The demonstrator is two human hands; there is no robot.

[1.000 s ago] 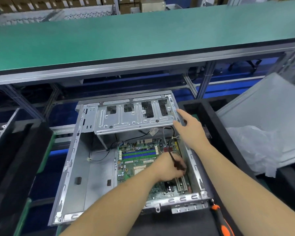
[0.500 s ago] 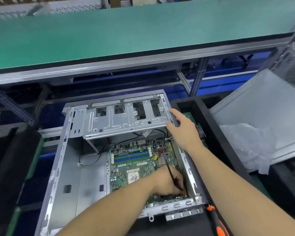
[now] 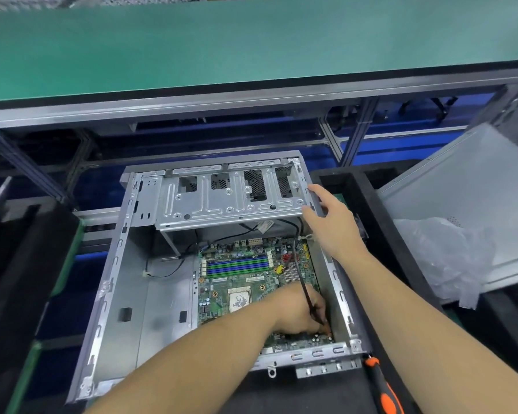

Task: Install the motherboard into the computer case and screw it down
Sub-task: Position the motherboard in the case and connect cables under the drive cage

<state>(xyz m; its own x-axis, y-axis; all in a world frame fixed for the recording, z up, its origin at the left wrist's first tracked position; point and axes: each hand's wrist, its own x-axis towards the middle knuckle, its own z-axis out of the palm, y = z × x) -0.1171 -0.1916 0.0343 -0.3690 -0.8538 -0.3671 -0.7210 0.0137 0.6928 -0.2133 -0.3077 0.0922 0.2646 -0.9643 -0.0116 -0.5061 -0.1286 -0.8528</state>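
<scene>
Left hand [image 3: 299, 309] lower now, gripping cable [image 3: 304, 286] over motherboard [image 3: 240, 273]

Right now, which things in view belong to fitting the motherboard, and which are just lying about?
In use: motherboard; computer case; left hand on the black cable; right hand on the case edge.
Lying about: orange-handled screwdriver; plastic wrap; grey panel.
</scene>
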